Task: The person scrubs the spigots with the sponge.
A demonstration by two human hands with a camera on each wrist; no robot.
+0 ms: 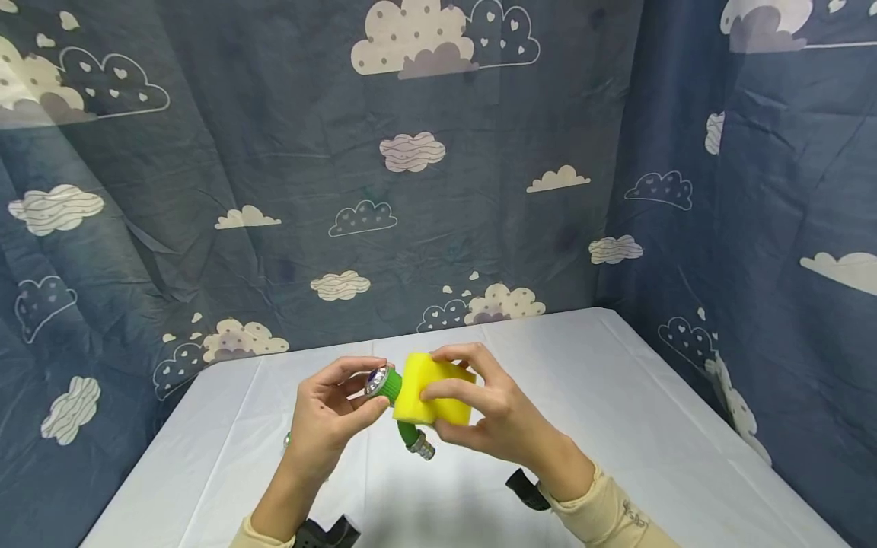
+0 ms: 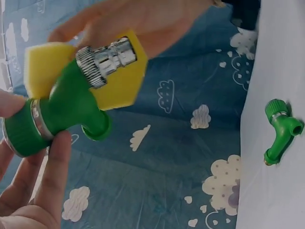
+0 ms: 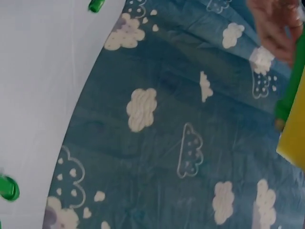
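My left hand (image 1: 324,420) pinches the ribbed knob of a green plastic tap (image 2: 71,102) between thumb and fingers, holding it above the table. A metal threaded fitting and a green spout show on the tap in the left wrist view. My right hand (image 1: 499,405) grips a yellow sponge (image 1: 414,390) with bent fingers. In the head view the sponge lies against the tap's body and hides part of it. Only a corner of the sponge and part of the tap (image 3: 291,83) come into the right wrist view.
A second green tap (image 2: 282,128) lies on the white-covered table (image 1: 548,365). Green pieces (image 3: 8,187) also appear on the cloth in the right wrist view, cut off by the frame. Dark blue curtains (image 1: 288,175) with cloud prints stand behind and beside the table.
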